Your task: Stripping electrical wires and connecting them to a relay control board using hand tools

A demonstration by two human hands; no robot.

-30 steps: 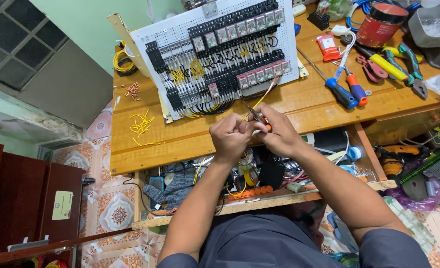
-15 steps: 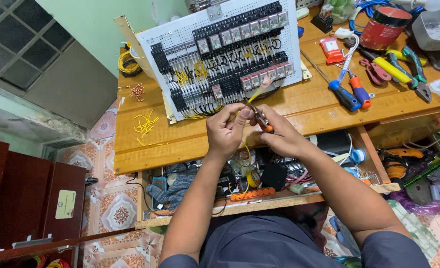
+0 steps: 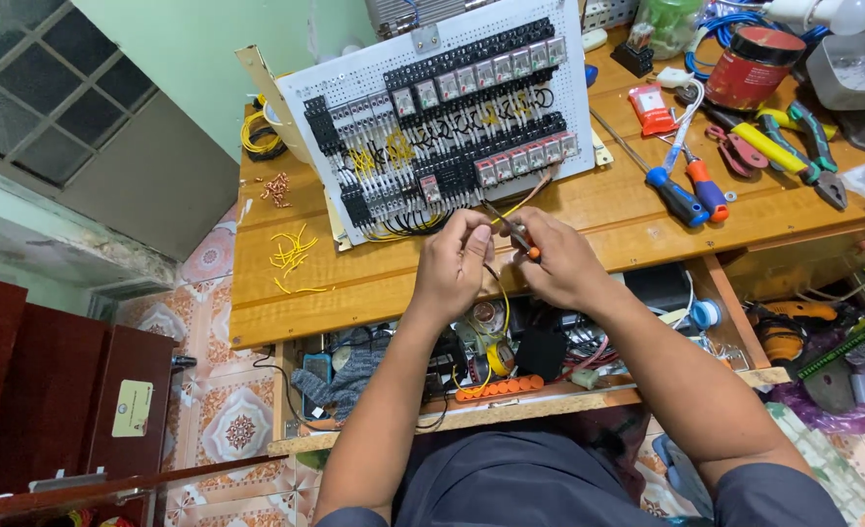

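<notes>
Centre of frame: left hand (image 3: 455,262) and right hand (image 3: 557,262) meet just above the near edge of the wooden workbench (image 3: 354,283). Left fingers pinched narrow on a yellow wire (image 3: 514,207) that runs up toward the white perforated panel (image 3: 442,117) of relays and terminal blocks. Right hand closed around a small orange-handled tool (image 3: 520,238), tip at the wire. Yellow wire offcuts (image 3: 294,259) lie left of centre on the bench. Blue-handled screwdriver (image 3: 675,195) and orange-handled screwdriver (image 3: 706,187) lie right of the panel; red tin (image 3: 755,66) at upper right.
</notes>
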